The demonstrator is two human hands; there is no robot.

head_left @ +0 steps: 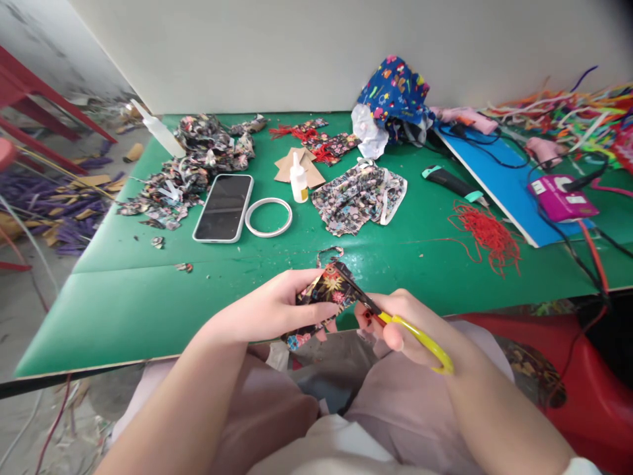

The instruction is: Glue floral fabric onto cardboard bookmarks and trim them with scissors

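Observation:
My left hand (281,303) grips a dark floral fabric piece (332,293) between thumb and fingers, just over the table's front edge. Closed round yellow-handled scissors (420,340), my right hand (403,323) holds the dark blades along the fabric's upper right edge. A thin curled fabric strip (330,253) shows just beyond the blade tips. Farther back lie a floral cloth piece (359,198), a small white glue bottle (299,178) on brown card pieces (284,165), a white tape ring (268,218) and a phone (223,208).
Crumpled floral scraps (212,148) and another white bottle (161,135) occupy the back left of the green table (148,303). At right are a utility knife (452,183), red thread (487,234), a blue board (494,178) and a magenta box (564,198) with cables. Blue patterned cloth (393,95) sits behind.

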